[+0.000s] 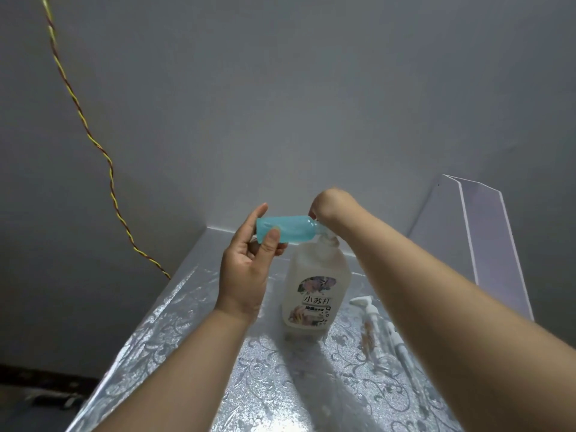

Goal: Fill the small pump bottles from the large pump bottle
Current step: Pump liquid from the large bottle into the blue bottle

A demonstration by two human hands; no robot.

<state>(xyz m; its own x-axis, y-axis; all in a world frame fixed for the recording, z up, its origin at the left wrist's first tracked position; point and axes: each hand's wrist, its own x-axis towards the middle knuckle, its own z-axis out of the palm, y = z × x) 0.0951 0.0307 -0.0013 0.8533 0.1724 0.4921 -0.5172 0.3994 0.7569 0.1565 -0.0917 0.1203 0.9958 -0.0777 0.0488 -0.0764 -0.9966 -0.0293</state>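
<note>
Starting at the left, there's a twisted yellow-and-red wire [90,135] running down the wall to the shiny patterned table [187,353]. That's just background.

The left hand [246,269] has the small blue bottle [286,229] up in the air, lying sideways. The thumb is across the front and the fingers are curled behind the base end. Its open neck points right at the spout of the large pump bottle [314,275], which stands on the table about mid-frame.

That little one looks soft and squashy with almost no weight, so I'd hold it lightly near the bottom like that. Squeeze it and it'll probably buckle or burp the liquid back out.

The big one looks like stiff plastic and heavy enough to stay put — press on the pump head, not the body. Its label reads 小苏打 (the smaller print underneath is too blurry for me).

The right hand [330,204] is bent over the top of the pump. The wrist hides the fingers, so I can't tell how they sit.

Further right, a clear pump bottle [371,325] lies on its side, half under the forearm — then there's a clear acrylic panel [486,232].
</note>
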